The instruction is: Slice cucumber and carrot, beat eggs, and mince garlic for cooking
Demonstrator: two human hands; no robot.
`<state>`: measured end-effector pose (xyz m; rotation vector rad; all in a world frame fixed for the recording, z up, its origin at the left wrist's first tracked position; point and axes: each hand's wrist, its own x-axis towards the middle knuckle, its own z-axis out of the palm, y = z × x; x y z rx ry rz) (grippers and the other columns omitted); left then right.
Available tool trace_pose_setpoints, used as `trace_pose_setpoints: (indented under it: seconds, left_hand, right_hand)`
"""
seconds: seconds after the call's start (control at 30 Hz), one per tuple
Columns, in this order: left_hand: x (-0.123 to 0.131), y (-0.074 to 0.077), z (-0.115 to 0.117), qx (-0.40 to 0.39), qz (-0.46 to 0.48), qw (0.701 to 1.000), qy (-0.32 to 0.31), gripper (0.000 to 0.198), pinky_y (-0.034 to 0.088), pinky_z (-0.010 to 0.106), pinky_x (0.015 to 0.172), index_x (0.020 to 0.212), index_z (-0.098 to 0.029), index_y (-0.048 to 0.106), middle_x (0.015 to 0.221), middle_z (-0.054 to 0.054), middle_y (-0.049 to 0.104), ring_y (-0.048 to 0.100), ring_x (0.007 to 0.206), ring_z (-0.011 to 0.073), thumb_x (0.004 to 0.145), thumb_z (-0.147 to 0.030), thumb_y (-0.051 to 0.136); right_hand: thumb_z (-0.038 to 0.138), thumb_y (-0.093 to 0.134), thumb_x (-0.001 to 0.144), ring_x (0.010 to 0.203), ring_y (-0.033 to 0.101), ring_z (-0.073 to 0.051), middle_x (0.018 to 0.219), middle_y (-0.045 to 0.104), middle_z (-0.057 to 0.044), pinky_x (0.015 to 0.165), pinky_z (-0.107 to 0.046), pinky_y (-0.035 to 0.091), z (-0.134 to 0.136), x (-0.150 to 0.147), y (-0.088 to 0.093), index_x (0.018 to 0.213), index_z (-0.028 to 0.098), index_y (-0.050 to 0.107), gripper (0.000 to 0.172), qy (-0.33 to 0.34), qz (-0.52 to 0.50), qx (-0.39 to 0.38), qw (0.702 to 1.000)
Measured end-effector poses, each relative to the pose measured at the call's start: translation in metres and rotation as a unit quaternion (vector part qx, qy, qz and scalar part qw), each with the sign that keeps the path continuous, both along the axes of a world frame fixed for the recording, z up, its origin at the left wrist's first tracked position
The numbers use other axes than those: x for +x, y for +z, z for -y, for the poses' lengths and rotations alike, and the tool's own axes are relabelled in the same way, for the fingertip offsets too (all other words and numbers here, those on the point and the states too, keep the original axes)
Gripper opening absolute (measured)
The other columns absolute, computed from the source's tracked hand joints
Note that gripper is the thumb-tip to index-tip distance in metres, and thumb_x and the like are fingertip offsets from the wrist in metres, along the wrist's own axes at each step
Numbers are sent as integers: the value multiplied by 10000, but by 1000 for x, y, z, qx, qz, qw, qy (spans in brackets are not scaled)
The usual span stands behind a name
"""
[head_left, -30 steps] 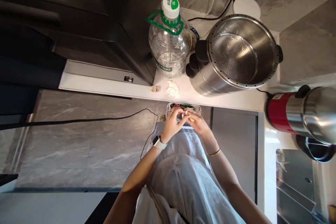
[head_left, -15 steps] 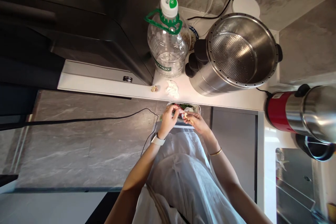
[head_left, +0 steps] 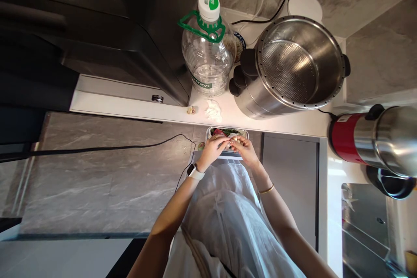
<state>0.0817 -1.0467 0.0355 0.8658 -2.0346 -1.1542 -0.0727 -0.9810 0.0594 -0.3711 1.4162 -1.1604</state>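
Note:
My left hand (head_left: 213, 150) and my right hand (head_left: 245, 148) meet fingertip to fingertip over a small metal tray (head_left: 245, 132) on the floor below the counter edge. Between the pinched fingers sits a small pale piece, likely a garlic clove (head_left: 233, 139). Red and green scraps lie in the tray. Both hands are closed around the piece. A watch is on my left wrist and a thin bangle on my right.
On the white counter (head_left: 130, 105) stand a clear water jug (head_left: 207, 54) with a green handle, a steel pot (head_left: 293, 69), a garlic clove (head_left: 190, 110) and white peel (head_left: 213, 110). A dark appliance (head_left: 97, 21) is at the left, a red-and-steel flask (head_left: 374, 139) at the right. A black cable (head_left: 97, 150) crosses the floor.
My hands have moved closer together over the tray, fingers now pinched on the small piece; the left hand has turned palm down.

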Motion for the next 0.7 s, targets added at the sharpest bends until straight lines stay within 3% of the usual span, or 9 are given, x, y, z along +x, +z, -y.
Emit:
trace_pose_setpoints:
  seconds: [0.3,0.53,0.7]
  left_hand:
    - [-8,3,-16,-82,108,989,50,196,551,344,760,1037,-182,616,897,92,686,667,869,203,975,-174,431]
    - [-8,3,-15,-66,80,993,50,183,545,343,797,1021,-203,609,903,68,681,660,895,193,979,-191,431]
    - [-3,7,-12,-75,74,994,32,139,545,336,768,981,-208,617,863,48,685,660,828,183,955,-196,481]
  right_hand:
    - [460,821,662,581,617,-125,704,697,7,561,-264,508,0,6,-7,789,215,701,300,-20,-57,-14,998]
    - [480,806,682,624,639,-157,745,712,-4,604,-306,530,-2,1,-7,862,230,732,317,5,-65,-20,998]
    - [464,809,686,598,622,-152,666,680,12,588,-300,524,-1,-1,-4,831,231,736,284,14,-71,-25,997]
